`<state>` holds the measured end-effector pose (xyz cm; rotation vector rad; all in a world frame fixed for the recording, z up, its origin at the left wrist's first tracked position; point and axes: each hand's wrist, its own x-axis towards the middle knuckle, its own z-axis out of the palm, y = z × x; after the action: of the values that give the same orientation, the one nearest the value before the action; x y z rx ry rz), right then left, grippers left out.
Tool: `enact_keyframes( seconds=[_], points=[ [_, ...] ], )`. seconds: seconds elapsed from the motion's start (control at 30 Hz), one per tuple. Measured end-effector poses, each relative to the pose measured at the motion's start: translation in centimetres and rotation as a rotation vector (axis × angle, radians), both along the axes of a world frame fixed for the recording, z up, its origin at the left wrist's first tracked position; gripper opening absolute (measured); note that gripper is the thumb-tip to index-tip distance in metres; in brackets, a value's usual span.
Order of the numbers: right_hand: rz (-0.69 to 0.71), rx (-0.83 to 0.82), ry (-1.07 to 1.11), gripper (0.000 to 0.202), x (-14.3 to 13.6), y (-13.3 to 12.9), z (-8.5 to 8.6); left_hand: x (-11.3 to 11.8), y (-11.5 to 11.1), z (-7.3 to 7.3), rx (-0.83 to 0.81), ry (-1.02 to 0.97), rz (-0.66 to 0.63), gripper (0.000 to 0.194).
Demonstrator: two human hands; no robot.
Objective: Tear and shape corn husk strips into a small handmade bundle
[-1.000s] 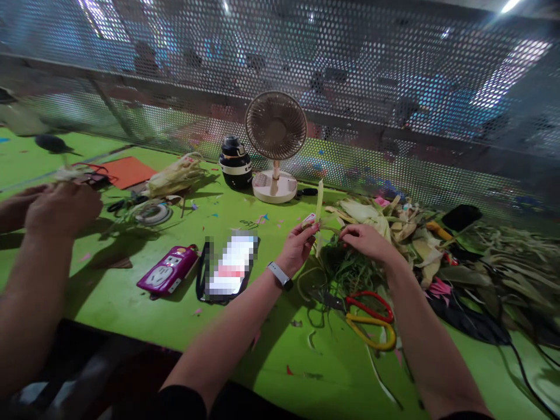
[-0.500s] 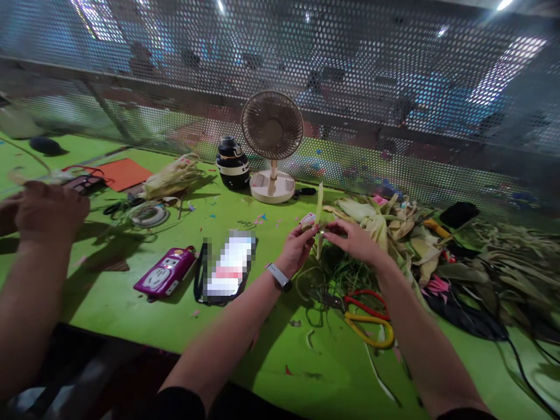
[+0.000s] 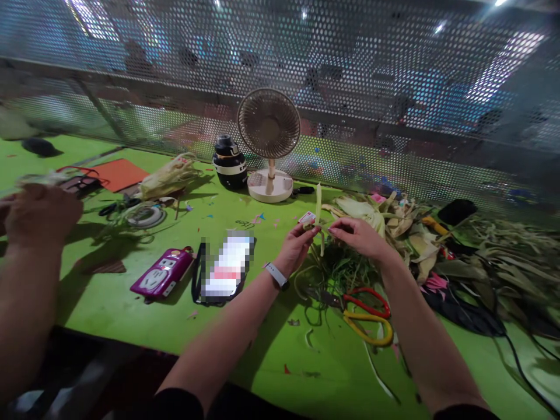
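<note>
A pale green husk strip (image 3: 318, 201) stands upright between the fingertips of my left hand (image 3: 296, 248), which is closed on it. Just to its right is my right hand (image 3: 356, 236), thumb and forefinger brought together; whatever they hold, if anything, is too small to make out. Thin green strands (image 3: 350, 265) lie beneath my right hand. Scissors (image 3: 367, 318) with one red and one yellow handle rest on the green table (image 3: 262, 361) below my hands. A heap of dry husks (image 3: 405, 233) spreads out on the right.
Behind stand a fan (image 3: 269, 125) and a black bottle (image 3: 230, 166) before a perforated metal screen (image 3: 371, 76). A phone (image 3: 227, 265) and purple power socket (image 3: 161, 273) lie left of my forearm. Another person's hands (image 3: 41, 213) work at far left. Black cables run at right.
My right hand has drawn slightly right, away from the strip, which my left hand still holds. The other person's hands have shifted a little, and the whole view has moved slightly.
</note>
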<state>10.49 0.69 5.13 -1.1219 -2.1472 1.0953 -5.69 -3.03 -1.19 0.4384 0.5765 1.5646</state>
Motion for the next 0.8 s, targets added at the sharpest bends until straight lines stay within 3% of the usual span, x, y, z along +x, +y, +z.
enact_keyframes(
  seconds=[0.1,0.23,0.37,0.4,0.47,0.53,0.57,0.63,0.7,0.8],
  points=[
    [-0.024,-0.156,0.110,0.026,0.7,-0.3,1.1,0.1,0.0,-0.3,0.028,0.055,-0.012,0.030],
    [-0.042,-0.237,0.339,0.031,0.6,-1.6,2.7,0.4,-0.3,-0.6,0.103,0.187,-0.078,0.026],
    [0.186,-0.215,0.450,0.057,-1.3,-2.7,2.8,0.7,-0.8,-0.5,0.125,0.219,-0.149,0.024],
    [0.187,-0.219,0.445,0.059,-1.7,-2.8,2.6,0.7,-0.9,-0.4,0.120,0.205,-0.162,0.026],
    [0.054,-0.170,0.467,0.057,-2.2,-2.4,2.1,0.8,-1.0,-0.3,0.093,0.174,-0.174,0.029],
    [-0.201,-0.042,0.450,0.046,-2.2,-1.8,1.5,0.9,-1.0,-0.3,0.063,0.155,-0.165,0.029],
    [-0.325,0.037,0.405,0.042,-2.1,-1.5,1.2,0.9,-1.0,-0.3,0.055,0.150,-0.155,0.028],
    [-0.446,0.161,0.261,0.039,-1.8,-0.8,0.6,1.0,-1.0,-0.3,0.053,0.144,-0.136,0.028],
    [-0.412,0.209,0.149,0.037,-1.7,-0.4,0.1,1.0,-0.9,-0.4,0.047,0.150,-0.126,0.030],
    [-0.252,0.256,0.140,0.032,-1.8,-0.1,-0.4,0.9,-0.8,-0.6,0.010,0.147,-0.129,0.031]
  ],
)
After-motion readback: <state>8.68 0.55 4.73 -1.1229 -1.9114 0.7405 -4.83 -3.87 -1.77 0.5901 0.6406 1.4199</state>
